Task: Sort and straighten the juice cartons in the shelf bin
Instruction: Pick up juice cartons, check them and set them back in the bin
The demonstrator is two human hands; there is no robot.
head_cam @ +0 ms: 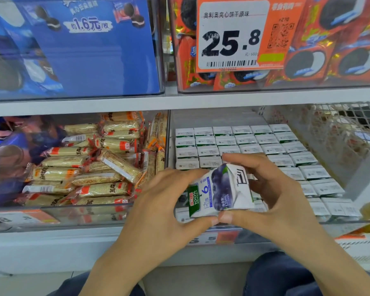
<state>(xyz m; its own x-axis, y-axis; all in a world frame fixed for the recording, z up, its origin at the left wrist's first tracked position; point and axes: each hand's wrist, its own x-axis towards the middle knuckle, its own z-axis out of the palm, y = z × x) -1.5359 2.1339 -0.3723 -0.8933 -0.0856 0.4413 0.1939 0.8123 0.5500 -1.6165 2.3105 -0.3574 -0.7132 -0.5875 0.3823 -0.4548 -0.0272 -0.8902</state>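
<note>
Both hands meet on one carton [219, 190], held tilted above the near part of the bin [338, 133]. Left hand [167, 201] grips the carton's left end, its fingers curled over the top edge and its thumb pressed under the near bottom edge. Right hand [271, 189] grips the right end, fingers arched over the far top corner and thumb tucked under the near edge, so that the two thumbs nearly touch beneath the carton. Neither hand is spread flat; each is partly curled round the pack. The carton is white with a blueberry picture, blue print and a green panel at its left, and its folded end flap faces right. Below and beyond it, cartons in rows [244, 144] stand upright and close together in the bin, their white tops with small print facing up, filling it from the far wall toward the near edge. Some near rows are hidden behind the hands. To the left, a clear bin holds wrapped snack bars [90, 167] heaped at mixed angles. On the shelf above sit a blue cookie box [83, 50] at left and red cookie packs [340, 50] at right, with a price tag [233, 35] reading 25.8 in front of them. Dark trouser knees [282, 276] show at the bottom.
</note>
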